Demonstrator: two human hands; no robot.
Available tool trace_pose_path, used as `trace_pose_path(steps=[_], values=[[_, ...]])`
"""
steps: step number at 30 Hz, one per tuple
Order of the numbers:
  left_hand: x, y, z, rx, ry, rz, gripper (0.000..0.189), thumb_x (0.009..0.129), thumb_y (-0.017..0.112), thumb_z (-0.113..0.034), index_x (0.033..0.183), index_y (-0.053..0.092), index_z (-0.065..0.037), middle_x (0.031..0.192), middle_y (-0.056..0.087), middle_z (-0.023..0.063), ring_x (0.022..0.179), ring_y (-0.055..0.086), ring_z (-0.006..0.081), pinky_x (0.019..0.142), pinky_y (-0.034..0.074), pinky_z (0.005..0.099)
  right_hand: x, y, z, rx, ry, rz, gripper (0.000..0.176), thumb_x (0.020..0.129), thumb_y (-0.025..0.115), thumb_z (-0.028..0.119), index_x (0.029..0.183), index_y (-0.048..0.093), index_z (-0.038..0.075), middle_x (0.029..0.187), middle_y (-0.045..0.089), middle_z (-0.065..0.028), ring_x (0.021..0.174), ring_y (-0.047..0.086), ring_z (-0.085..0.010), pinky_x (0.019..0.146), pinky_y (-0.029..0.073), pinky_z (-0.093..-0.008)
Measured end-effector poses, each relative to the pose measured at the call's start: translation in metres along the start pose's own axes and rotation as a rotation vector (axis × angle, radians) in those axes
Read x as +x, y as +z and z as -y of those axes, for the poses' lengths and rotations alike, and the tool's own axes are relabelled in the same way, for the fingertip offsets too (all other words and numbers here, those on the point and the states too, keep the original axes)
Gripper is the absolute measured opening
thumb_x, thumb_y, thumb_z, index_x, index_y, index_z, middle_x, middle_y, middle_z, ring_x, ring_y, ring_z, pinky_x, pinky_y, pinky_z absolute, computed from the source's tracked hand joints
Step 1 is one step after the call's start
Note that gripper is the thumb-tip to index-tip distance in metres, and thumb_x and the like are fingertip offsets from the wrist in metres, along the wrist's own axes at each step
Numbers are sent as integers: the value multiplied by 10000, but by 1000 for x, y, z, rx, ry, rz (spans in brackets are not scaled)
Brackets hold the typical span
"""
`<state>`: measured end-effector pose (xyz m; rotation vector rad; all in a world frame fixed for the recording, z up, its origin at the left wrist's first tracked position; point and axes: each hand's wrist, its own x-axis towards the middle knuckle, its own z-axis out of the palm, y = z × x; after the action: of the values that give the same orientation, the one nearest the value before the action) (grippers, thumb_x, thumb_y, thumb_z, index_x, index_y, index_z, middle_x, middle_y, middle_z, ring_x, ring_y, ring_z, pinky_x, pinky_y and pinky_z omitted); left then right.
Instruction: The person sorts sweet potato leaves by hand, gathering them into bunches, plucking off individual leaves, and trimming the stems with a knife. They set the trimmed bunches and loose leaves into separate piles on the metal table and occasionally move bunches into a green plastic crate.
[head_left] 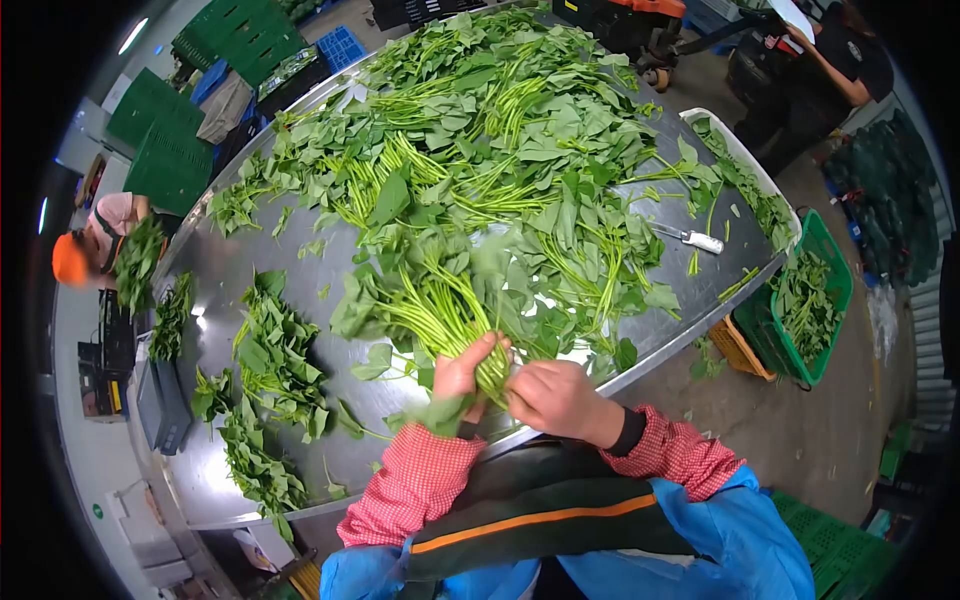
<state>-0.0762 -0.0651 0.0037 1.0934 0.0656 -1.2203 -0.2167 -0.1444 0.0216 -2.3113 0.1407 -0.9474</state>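
A bunch of leafy green stems [437,308] is gripped low by my left hand [460,376], its thumb over the stems and its leaves fanning away from me. Close by the cut ends, my right hand [562,397] is closed, fingers pinched together; what they hold is hidden. A loose leaf [440,412] hangs over my left wrist. Just beyond my hands, a large pile of the same greens [470,150] covers the far part of the metal table [345,385]. Tied-looking bunches [275,355] lie in a row to the left.
A knife with a pale handle [703,242] lies at the table's right. Past that edge stand a white bin [745,160] and a green crate [838,300] holding greens. A person in an orange cap [72,260] handles greens at left; another person [850,65] is at upper right.
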Motion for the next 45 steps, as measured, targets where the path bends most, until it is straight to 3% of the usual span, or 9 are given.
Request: trace_pose_path(steps=[5, 13, 18, 22, 23, 30, 34, 37, 45], values=[[-5, 7, -1, 112, 115, 14, 213, 835, 618, -34, 1031, 574, 36, 918, 652, 116, 757, 650, 212, 702, 552, 331, -2, -14, -3, 306, 840, -140, 125, 886, 554, 118, 828, 561, 7, 599, 556, -66, 495, 496, -103, 450, 375, -273], [-3, 11, 8, 210, 131, -62, 142, 818, 594, 40, 959, 585, 29, 844, 650, 99, 728, 648, 189, 639, 526, 285, -3, 5, -24, 530, 871, -215, 139, 901, 565, 93, 789, 545, 14, 595, 473, 42, 528, 426, -20, 455, 322, -217], [9, -13, -24, 89, 342, -150, 179, 833, 572, 51, 1004, 531, 20, 884, 634, 112, 758, 641, 208, 667, 539, 309, -39, -6, -30, 23, 476, 474, 260, 864, 588, 335, 833, 589, 77, 629, 584, -129, 573, 589, -327, 509, 436, -418], [9, -22, -26, 87, 176, -27, 328, 819, 568, 67, 1129, 476, 12, 926, 642, 127, 782, 633, 201, 691, 540, 307, -39, -38, -62, -13, 983, 200, 325, 840, 609, 383, 890, 622, 63, 618, 599, -131, 569, 597, -314, 523, 450, -413], [12, -30, -20, 91, 85, 2, 359, 815, 568, 70, 1154, 466, 13, 934, 645, 132, 783, 631, 200, 696, 540, 308, -37, -46, -76, -54, 989, 0, 253, 838, 624, 278, 870, 622, 27, 608, 589, -116, 523, 558, -190, 490, 417, -324], [16, -36, -2, 82, -192, 108, 263, 826, 619, -19, 1083, 568, 2, 831, 609, 63, 699, 601, 167, 677, 527, 318, -36, -62, -148, -538, 1006, -47, 242, 843, 620, 262, 834, 592, 22, 693, 635, -133, 559, 596, -288, 518, 458, -367], [6, -20, -10, 85, -82, 119, 295, 826, 635, -39, 1105, 546, 0, 825, 593, 52, 711, 581, 153, 660, 515, 308, -9, -99, -113, 908, 1148, -398, 204, 851, 656, 231, 787, 582, 52, 613, 480, 70, 498, 386, -37, 439, 299, -216], [3, -5, -7, 134, 6, 150, 313, 826, 637, -31, 1117, 527, 6, 848, 599, 59, 732, 582, 160, 672, 515, 307, -23, -65, -126, 387, 967, -295, 151, 862, 654, 203, 811, 603, 70, 609, 479, 58, 464, 369, -20, 409, 262, -189], [6, 23, 25, 348, 117, 149, 290, 829, 624, 21, 1114, 569, 6, 1012, 654, 76, 883, 632, 165, 807, 507, 293, 4, 8, -59, 685, 944, -278, 152, 869, 648, 133, 800, 584, 13, 624, 568, 24, 559, 498, -29, 488, 385, -206]])
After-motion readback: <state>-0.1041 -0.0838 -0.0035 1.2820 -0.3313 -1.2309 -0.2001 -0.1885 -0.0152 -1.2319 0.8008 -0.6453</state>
